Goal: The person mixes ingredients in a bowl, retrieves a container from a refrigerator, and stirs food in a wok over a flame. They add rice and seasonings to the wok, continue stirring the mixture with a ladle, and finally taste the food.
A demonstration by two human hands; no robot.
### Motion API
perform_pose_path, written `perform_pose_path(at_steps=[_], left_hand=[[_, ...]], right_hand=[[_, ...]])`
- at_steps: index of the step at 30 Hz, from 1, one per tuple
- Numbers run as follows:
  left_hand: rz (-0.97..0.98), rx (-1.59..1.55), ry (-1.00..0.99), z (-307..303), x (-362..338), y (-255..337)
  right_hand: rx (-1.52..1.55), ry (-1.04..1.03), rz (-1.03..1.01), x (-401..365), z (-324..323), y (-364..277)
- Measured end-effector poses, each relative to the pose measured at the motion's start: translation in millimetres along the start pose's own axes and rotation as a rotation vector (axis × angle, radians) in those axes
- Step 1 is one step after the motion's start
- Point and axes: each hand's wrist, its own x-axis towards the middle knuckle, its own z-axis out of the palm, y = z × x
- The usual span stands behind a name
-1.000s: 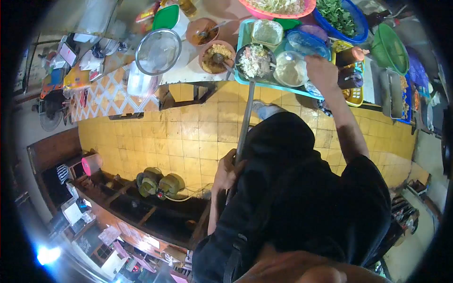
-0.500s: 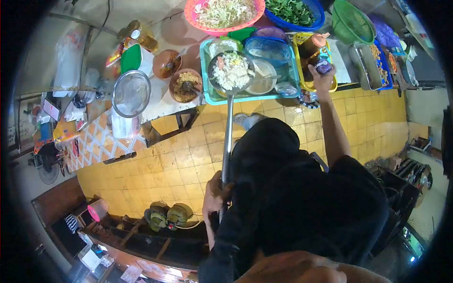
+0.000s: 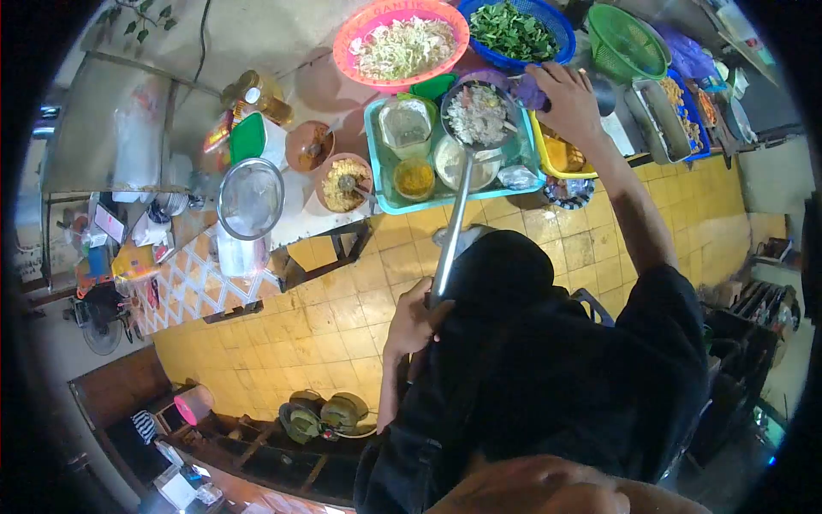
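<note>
My left hand [image 3: 413, 322] is closed around the long metal handle of a large ladle [image 3: 456, 224]. The ladle's dark round bowl holds white, crumbly food [image 3: 479, 115] and sits over the turquoise tray [image 3: 388, 194]. Tipped sideways, a bottle with a purple end [image 3: 528, 92] is in my right hand [image 3: 565, 104]. That purple end points left at the rim of the ladle; whether anything flows out is too small to tell. Below the ladle are a tub of white powder [image 3: 452, 174] and a cup of yellow paste [image 3: 414, 178].
A yellow basket [image 3: 591, 174] stands under my right forearm. Behind the tray are a pink basin [image 3: 344, 64] of shredded cabbage and a blue basket [image 3: 561, 58] of green leaves. Bowls [image 3: 323, 190] and a metal strainer [image 3: 250, 233] line the left. Yellow floor tiles [image 3: 317, 300] lie below.
My left hand has swung the ladle right, uncovering the yellow cup. My right hand has lifted the bottle from the yellow basket and tipped it toward the ladle.
</note>
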Motion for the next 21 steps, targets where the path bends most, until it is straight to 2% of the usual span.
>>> perform_pose_path(at_steps=[2, 4, 8, 10, 11, 12, 14, 16, 19, 21], left_hand=[[0.019, 0.004, -0.064, -1, 5, 2], [0.006, 0.025, -0.083, -2, 11, -1], [0.036, 0.029, -0.114, 0, 18, 5], [0.036, 0.023, -0.133, -1, 23, 11], [0.036, 0.022, -0.161, -3, 26, 13], [0.038, 0.023, -0.165, -4, 30, 14], [-0.042, -0.007, -0.215, -5, 41, 11], [-0.019, -0.004, -0.247, -5, 51, 12], [-0.014, -0.021, -0.261, -5, 58, 22], [-0.029, -0.041, -0.251, -5, 63, 24]], right_hand=[[-0.096, -0.047, -0.012, 1, 6, 1], [-0.349, 0.093, -0.155, -3, 23, 7], [-0.252, -0.027, -0.050, -21, 29, 20], [0.240, -0.158, 0.311, -34, 33, 27], [0.385, -0.144, 0.324, -44, 43, 38], [0.382, -0.142, 0.327, -52, 54, 46], [0.708, 0.006, 0.426, -70, 77, 60], [0.607, -0.016, 0.454, -87, 95, 70], [0.676, -0.101, 0.491, -102, 102, 84], [0.996, 0.065, 0.454, -111, 109, 108]])
